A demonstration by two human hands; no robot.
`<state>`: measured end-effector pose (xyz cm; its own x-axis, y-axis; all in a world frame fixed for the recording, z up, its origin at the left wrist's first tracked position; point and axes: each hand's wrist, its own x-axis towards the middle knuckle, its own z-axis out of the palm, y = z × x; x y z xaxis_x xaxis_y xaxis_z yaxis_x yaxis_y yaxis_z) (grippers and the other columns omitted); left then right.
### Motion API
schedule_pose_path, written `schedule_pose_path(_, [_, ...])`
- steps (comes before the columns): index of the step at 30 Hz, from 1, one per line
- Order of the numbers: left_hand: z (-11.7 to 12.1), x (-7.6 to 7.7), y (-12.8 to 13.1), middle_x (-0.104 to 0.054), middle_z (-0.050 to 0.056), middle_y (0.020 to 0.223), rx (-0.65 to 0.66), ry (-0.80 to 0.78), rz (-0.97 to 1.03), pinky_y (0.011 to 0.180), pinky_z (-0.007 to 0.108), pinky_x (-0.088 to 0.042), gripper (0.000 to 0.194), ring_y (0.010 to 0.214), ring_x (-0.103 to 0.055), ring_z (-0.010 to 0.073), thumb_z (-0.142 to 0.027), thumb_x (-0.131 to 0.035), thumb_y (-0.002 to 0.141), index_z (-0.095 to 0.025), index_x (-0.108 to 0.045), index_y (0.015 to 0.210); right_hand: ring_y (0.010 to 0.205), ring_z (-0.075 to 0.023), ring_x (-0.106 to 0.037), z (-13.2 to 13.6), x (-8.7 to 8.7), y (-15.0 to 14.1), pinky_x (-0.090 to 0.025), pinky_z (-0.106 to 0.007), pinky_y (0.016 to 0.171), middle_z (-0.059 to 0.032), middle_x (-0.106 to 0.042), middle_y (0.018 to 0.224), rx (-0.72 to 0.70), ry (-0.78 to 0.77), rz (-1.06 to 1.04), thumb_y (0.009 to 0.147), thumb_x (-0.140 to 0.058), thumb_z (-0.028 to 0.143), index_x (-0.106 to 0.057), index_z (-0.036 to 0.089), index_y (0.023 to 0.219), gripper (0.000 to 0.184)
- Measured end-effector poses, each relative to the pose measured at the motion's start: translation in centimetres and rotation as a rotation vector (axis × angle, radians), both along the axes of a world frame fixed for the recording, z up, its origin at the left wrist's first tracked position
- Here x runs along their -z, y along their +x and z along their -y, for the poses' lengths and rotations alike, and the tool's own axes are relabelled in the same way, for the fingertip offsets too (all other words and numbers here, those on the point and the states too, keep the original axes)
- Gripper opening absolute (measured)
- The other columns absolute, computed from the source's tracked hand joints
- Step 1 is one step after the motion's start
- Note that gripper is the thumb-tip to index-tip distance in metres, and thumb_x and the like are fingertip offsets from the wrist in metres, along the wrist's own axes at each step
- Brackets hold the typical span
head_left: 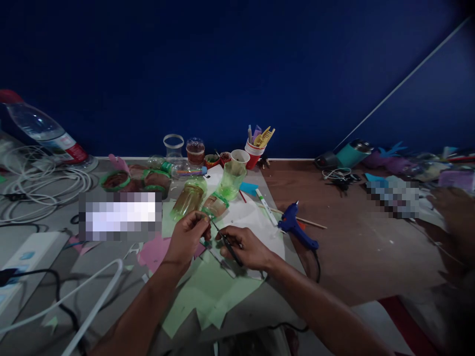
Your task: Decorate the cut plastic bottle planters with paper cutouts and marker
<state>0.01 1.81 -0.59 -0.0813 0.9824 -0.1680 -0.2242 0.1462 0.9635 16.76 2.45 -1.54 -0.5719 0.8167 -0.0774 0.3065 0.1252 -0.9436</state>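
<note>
My left hand [191, 231] is closed in a pinch above the paper-strewn table. What its fingers hold is too small to make out. In my right hand [245, 245] is a slim, dark-handled pointed tool [230, 248], slanting up and left so its tip comes close to my left fingertips. Its exact kind does not show. Just beyond my hands lies a cut bottle piece with green edges [215, 205]. Behind it are a greenish clear cup [232, 180] and a bottle piece with brown contents [188, 200]. Cut green paper [211, 289] lies below my hands, with pink paper [156, 251] at their left.
A blue glue gun [297, 226] lies to the right near a marker [266, 207] and a wooden stick. Red cups [254, 154] hold utensils. Cables [44, 188], a large bottle [48, 131] and a power strip [29, 262] fill the left. Another person's hand [454, 207] is at far right.
</note>
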Motion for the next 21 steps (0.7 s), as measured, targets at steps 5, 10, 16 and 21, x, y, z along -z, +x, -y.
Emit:
schedule_pose_path(5, [-0.06, 0.36, 0.06, -0.053, -0.004, 0.050, 0.016, -0.031, -0.025, 0.048, 0.021, -0.038, 0.015, 0.046, -0.048, 0.0081, -0.026, -0.063, 0.070, -0.017, -0.054, 0.062, 0.055, -0.0081, -0.035, -0.02, -0.02, -0.03, -0.028, -0.020, 0.051, 0.0053, -0.042, 0.060, 0.007, -0.011, -0.017, 0.070, -0.062, 0.027, -0.062, 0.015, 0.087, 0.021])
schedule_pose_path(10, [-0.03, 0.60, 0.01, -0.052, -0.005, 0.049, 0.030, -0.043, -0.022, 0.047, 0.021, -0.039, 0.014, 0.045, -0.048, 0.0087, -0.026, -0.064, 0.068, -0.017, -0.055, 0.062, 0.055, -0.0083, -0.036, -0.04, 0.08, 0.00, -0.029, -0.019, 0.051, 0.0048, -0.045, 0.061, 0.011, -0.019, -0.019, 0.072, -0.062, 0.027, -0.062, 0.015, 0.086, 0.019])
schedule_pose_path(16, [-0.05, 0.55, 0.01, -0.052, -0.005, 0.048, 0.029, -0.053, -0.022, 0.047, 0.021, -0.039, 0.014, 0.044, -0.048, 0.0089, -0.026, -0.063, 0.068, -0.017, -0.055, 0.062, 0.058, -0.0093, -0.037, 0.01, -0.34, -0.06, -0.031, -0.020, 0.054, 0.0032, -0.047, 0.065, -0.008, -0.014, -0.011, 0.074, -0.061, 0.036, -0.062, 0.015, 0.088, 0.025])
schedule_pose_path(21, [-0.09, 0.55, -0.08, -0.052, -0.005, 0.047, 0.028, -0.055, -0.013, 0.048, 0.021, -0.039, 0.013, 0.044, -0.048, 0.0085, -0.025, -0.063, 0.068, -0.017, -0.054, 0.063, 0.057, -0.0091, -0.036, 0.01, -0.55, -0.11, -0.030, -0.020, 0.054, 0.0036, -0.045, 0.063, -0.002, -0.003, 0.001, 0.074, -0.059, 0.033, -0.063, 0.014, 0.089, 0.025])
